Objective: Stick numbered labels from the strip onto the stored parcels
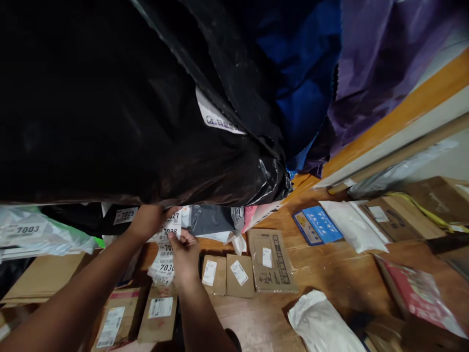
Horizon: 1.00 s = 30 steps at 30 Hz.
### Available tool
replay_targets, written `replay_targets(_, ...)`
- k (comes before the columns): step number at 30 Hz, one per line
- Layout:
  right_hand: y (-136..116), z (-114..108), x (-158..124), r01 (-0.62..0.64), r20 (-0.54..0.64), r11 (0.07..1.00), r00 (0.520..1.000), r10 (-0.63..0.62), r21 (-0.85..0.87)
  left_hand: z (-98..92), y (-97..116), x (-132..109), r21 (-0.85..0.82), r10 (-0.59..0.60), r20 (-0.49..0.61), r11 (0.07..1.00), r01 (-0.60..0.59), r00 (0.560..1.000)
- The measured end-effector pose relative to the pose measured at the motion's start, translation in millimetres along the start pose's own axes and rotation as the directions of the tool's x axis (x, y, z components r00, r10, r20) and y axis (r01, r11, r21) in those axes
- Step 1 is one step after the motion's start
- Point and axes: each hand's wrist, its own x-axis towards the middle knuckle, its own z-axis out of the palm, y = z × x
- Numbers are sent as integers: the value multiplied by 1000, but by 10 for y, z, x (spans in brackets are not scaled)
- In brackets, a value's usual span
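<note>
A wooden floor (330, 278) lies scattered with small cardboard parcels (240, 275), a blue packet (317, 225) and white mailers (351, 222), while a big black plastic bag (128, 112) fills the upper view. The left hand (146, 222) pinches the top of a strip of numbered labels (166, 254), letting it hang free so the numbers read. The right hand (186, 256) closes finger and thumb on a label midway down, seemingly to steady or peel it.
</note>
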Motion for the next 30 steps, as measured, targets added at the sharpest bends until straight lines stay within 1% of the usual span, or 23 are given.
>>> replay_targets(2,49,8,-40,49,-106,995,993,-58,-86,13,-12,-2,3,-7,2,1000,7,1000)
replay_targets(3,73,7,-65,60,-138,992,988,-75,-107,15,-9,-6,16,-21,11,1000,20,1000)
replay_targets(6,130,-11,-158,35,-166,994,985,-51,-101,0,30,-19,57,-51,48,997,49,998)
replay_targets(8,176,-42,-238,-11,-126,992,992,-6,-127,-21,59,-18,75,-59,55,996,55,997)
replay_targets(11,245,-154,-387,-94,9,984,995,96,-154,-72,85,-32,114,-78,73,991,69,994)
replay_targets(12,245,-216,-434,-118,34,983,992,124,-143,-95,98,-55,139,-86,78,987,75,993)
replay_targets(13,222,-289,-473,-129,39,984,990,135,-123,-119,121,-91,168,-87,65,983,75,994)
replay_targets(15,94,-453,-506,-118,17,990,993,120,-80,-161,204,-192,204,-46,-4,978,46,999)
replay_targets(17,-110,-599,-463,-85,16,996,996,85,-40,-174,336,-295,143,34,-84,989,-21,996)
replay_targets(18,-215,-652,-413,-75,28,997,997,76,-26,-165,411,-328,90,69,-100,994,-60,993)
replay_targets(20,-379,-708,-271,-32,32,999,999,32,-11,-121,548,-328,22,116,-59,993,-115,991)
replay_targets(22,-444,-706,-107,19,18,1000,1000,-19,-18,-70,637,-248,55,129,35,990,-131,991)
replay_targets(24,-422,-675,42,50,6,997,999,-50,-50,-44,672,-133,78,110,137,990,-122,984)
replay_targets(27,-327,-626,185,79,-17,993,997,-81,-92,-67,664,-17,-20,55,252,998,-52,966)
replay_targets(28,-295,-613,211,85,-33,992,996,-88,-91,-78,656,-4,-55,65,265,997,-53,962)
replay_targets(30,-242,-586,243,84,-68,994,994,-89,-69,-78,646,-9,-67,122,261,992,-108,958)
